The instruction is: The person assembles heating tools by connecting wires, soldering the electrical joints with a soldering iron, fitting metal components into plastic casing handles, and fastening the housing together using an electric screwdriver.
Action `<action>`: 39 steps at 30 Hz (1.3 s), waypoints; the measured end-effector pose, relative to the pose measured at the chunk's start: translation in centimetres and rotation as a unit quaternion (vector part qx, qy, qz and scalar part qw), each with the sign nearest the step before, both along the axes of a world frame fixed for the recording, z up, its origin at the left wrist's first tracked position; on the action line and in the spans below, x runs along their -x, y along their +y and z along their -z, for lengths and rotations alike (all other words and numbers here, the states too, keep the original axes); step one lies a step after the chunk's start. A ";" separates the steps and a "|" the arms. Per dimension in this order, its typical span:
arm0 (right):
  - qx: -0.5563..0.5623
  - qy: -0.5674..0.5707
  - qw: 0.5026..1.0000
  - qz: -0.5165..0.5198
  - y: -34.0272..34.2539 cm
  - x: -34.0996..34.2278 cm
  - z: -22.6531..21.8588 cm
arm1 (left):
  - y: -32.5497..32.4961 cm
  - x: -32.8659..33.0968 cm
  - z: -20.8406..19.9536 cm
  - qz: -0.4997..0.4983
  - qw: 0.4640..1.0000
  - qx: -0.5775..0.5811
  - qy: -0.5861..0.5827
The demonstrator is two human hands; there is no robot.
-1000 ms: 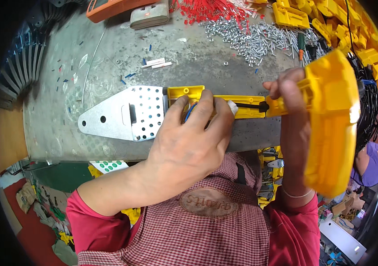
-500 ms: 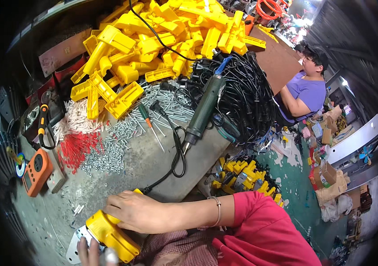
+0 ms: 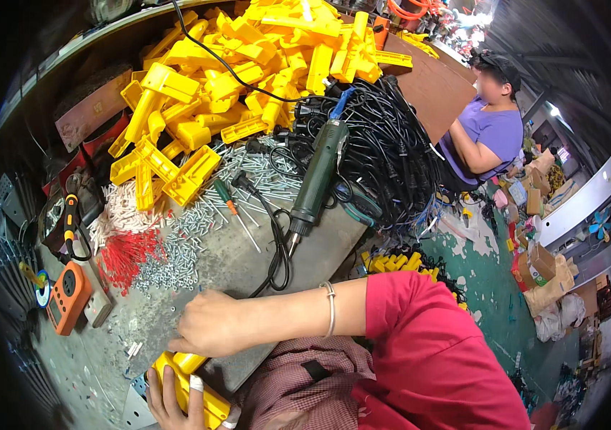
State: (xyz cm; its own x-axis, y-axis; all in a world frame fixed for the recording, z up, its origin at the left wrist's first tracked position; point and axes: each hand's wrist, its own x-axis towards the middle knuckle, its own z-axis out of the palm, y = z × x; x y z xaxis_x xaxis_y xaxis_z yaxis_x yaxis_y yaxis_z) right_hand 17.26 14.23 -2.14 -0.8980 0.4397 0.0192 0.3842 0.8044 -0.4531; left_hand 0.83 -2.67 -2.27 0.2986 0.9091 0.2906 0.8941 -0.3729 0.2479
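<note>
Now the left hand (image 3: 175, 401) rests splayed over the yellow housing (image 3: 213, 403) at the table's (image 3: 330, 244) near edge; grip unclear to me. Housing has gone from open to covered, so I judge its halves mated, fastening unconfirmed. Right hand (image 3: 212, 322) is curled at the handle (image 3: 188, 361); can't tell what, if anything, it pinches.

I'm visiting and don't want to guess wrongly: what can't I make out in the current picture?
All in the head view:
Right hand: most fingertips, curled beneath it.
Curved yellow plastic housing: its underside, turned away; part of its top, covered by the left hand.
Left hand: its wrist, cut off by the lower edge.
Flat silver metal plate: its full outline, cut off below.
Tangled black cables: separate runs, hidden by overlap.
</note>
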 end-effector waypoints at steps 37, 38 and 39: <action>-0.151 0.003 0.977 0.151 10.2 -0.4 2.0 | 3.2 -1.5 -2.2 0.039 0.991 0.106 0.075; -0.160 -0.004 0.973 0.163 10.2 -0.9 2.1 | 3.3 -1.5 -2.4 0.054 0.989 0.124 0.061; -0.156 -0.006 0.974 0.164 10.2 -1.4 2.0 | 3.5 -1.6 -2.2 0.065 0.990 0.115 0.058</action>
State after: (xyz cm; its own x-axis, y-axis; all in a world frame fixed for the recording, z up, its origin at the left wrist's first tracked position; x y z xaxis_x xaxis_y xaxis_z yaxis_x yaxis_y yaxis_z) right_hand 18.64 24.43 -4.19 -0.7105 0.6777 0.1895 0.6479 0.7351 -0.1998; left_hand 2.44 0.83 -0.06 0.4374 0.8985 0.0381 0.8694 -0.4333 0.2375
